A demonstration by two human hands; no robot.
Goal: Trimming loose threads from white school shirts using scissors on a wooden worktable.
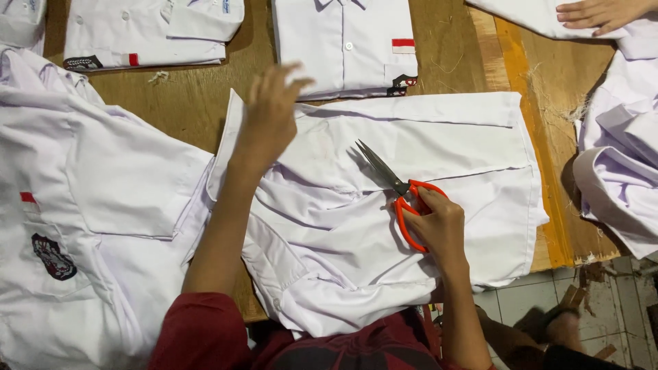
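Note:
A white shirt (pixel 425 151) lies spread face down across the wooden table (pixel 192 103) in front of me. My right hand (pixel 439 229) holds orange-handled scissors (pixel 401 188), fingers through the loops, blades closed and pointing up-left over the shirt's back. My left hand (pixel 271 113) is raised above the shirt's left edge, blurred, fingers spread, holding nothing.
A heap of white shirts (pixel 82 219) with a badge lies at the left. Folded shirts (pixel 346 41) line the far edge. Another person's hand (pixel 596 14) rests on cloth at top right, above more shirts (pixel 617 171). Tiled floor (pixel 528 301) shows at lower right.

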